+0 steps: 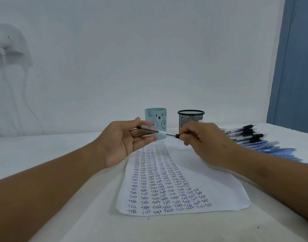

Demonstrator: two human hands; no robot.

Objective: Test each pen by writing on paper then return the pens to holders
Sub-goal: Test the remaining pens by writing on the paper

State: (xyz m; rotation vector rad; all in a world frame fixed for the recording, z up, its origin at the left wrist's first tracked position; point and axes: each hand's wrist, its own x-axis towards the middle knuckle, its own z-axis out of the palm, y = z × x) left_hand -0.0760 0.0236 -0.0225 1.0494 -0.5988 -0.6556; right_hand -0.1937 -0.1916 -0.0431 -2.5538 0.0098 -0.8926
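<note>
A clear pen with black ends (158, 131) is held level above the far end of the paper (219, 186). My left hand (125, 142) has its thumb and fingers on the pen's left end. My right hand (202, 142) pinches the pen's right end. The white sheet is covered with several columns of the word "Test" in black and blue ink. Behind the hands stand a pale blue bear holder (156, 117) and a black mesh holder (190, 117); no pens show above either rim.
A heap of several pens (246, 137), black-gripped and blue, lies on the white table (44, 151) at the right. A white wall rises behind the holders. A blue door frame (293, 67) is at the far right, a white cable (15, 95) at the left.
</note>
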